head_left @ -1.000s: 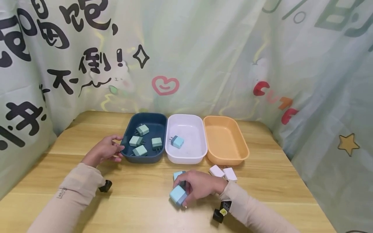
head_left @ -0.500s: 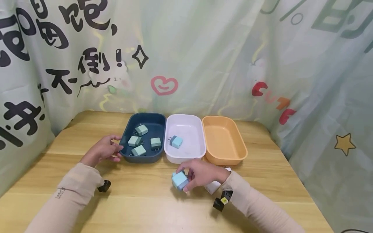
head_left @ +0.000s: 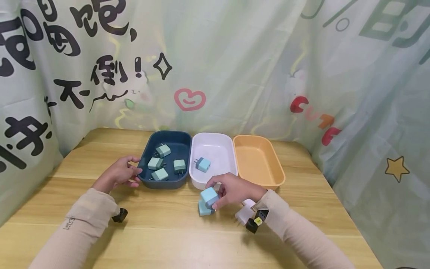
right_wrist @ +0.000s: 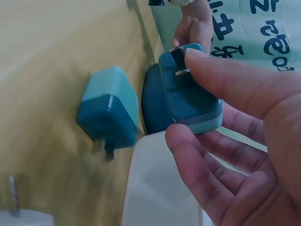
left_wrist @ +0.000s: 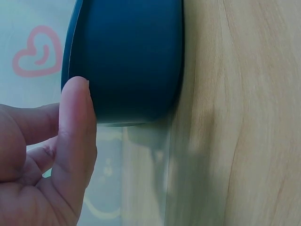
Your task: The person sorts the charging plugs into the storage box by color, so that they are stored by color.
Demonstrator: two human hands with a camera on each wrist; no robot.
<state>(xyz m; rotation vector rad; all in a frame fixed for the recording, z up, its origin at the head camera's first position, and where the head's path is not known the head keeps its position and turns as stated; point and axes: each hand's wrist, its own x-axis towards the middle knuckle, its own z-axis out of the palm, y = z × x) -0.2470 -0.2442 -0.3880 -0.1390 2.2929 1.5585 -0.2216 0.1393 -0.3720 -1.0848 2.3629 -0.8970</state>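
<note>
Right hand (head_left: 232,189) pinches light-blue charger (head_left: 209,195); head view: second charger (head_left: 203,210) at 7 o'clock, white tray (head_left: 220,149) at 12. Left hand (head_left: 121,172), fingers relaxed, touches navy tray's (head_left: 179,147) 8 o'clock side.

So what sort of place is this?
Probably a curtained-off tabletop workspace: a pale printed fabric curtain hangs behind a light wood-grain table bearing a rounded navy tray, a rounded white tray and a rounded orange tray.

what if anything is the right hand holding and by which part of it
The right hand holds a light-blue charger plug, pinched by its darker, pronged end in the fingers.
</note>
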